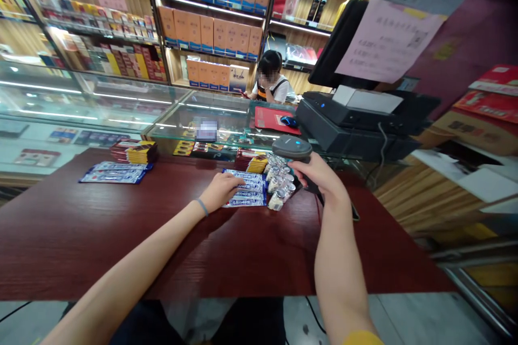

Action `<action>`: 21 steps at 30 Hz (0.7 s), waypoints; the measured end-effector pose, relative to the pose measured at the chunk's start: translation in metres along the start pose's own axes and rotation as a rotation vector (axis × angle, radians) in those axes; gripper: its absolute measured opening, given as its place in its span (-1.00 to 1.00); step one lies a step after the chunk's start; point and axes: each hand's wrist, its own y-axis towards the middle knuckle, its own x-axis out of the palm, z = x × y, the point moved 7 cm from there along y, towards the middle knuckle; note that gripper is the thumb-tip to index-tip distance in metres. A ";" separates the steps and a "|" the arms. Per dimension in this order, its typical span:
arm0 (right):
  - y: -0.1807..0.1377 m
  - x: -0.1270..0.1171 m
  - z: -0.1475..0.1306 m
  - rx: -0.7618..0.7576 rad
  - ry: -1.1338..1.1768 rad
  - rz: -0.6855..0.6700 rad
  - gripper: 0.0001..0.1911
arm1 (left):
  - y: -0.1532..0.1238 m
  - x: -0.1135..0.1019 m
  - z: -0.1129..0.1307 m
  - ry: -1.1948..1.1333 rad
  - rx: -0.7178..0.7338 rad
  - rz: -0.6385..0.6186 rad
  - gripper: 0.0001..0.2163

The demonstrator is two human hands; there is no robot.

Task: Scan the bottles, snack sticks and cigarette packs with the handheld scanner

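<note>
My right hand (319,173) is wrapped round a grey barcode scanner (292,145), whose head points left over the small jars. On the left end of a row of blue-and-white packets (253,197) is my left hand (224,187), its fingers bent and pressed together at a packet; its fingertips are partly hidden. Small clear jars with silvery lids and pale contents (278,197) stand in a cluster right of these packets. Behind them lies a stack of red-and-yellow packs (253,161). More blue-and-white packets (115,172) lie at the left, before another red-and-yellow stack (135,151).
A dark red wooden table (162,248) spreads before me. Beyond it stands a glass display counter (226,105), with a person (275,83) seated behind. A till (356,118) with a papered screen (388,38) is at the right. A red mat (269,120) bears a mouse (288,121).
</note>
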 end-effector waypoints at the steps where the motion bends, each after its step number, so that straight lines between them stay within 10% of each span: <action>1: -0.002 -0.004 0.002 0.010 -0.002 -0.008 -0.66 | 0.002 0.003 0.002 -0.001 0.016 0.000 -0.78; 15: -0.003 -0.024 0.014 0.054 -0.017 0.026 -0.69 | 0.000 0.011 0.016 0.024 0.117 0.050 -0.79; 21: 0.000 -0.003 -0.001 0.021 -0.032 0.000 -0.70 | -0.004 -0.017 0.000 -0.041 0.111 0.150 -0.77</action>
